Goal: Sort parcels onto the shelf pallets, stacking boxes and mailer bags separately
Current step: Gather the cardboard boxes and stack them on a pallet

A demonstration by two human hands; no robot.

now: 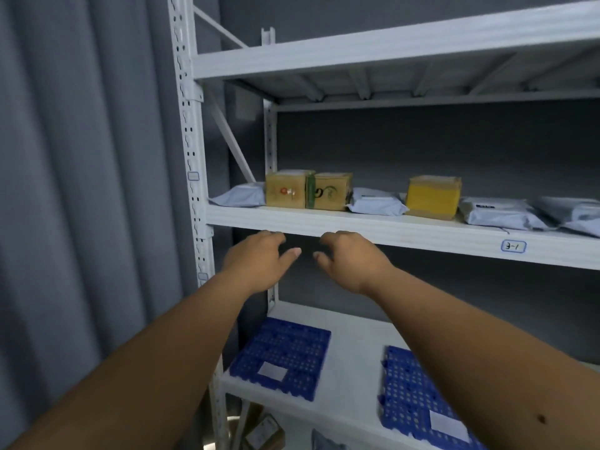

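While both hands, left (pixel 259 259) and right (pixel 349 259), are held up empty with fingers loosely curled, the boxes (pixel 306 190) and bags (pixel 376 202) are seen mixed on the shelf (pixel 389 227) above. 2 blue pallets (pixel 285 355) lie bare below, likely kept for sorting.

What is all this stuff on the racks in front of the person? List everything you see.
Cardboard boxes: three, two brown touching at the left, one yellow-fronted further right, middle shelf.
Mailer bags: four, pale grey, middle shelf, lying between and beside the boxes.
Plastic pallets: two, blue, each with a white label, lower shelf.
Shelf rack: one, white, with a handwritten tag on the middle beam.
Curtain: grey, at the left.
Left hand and right hand: empty, fingers curled, just below the middle shelf.
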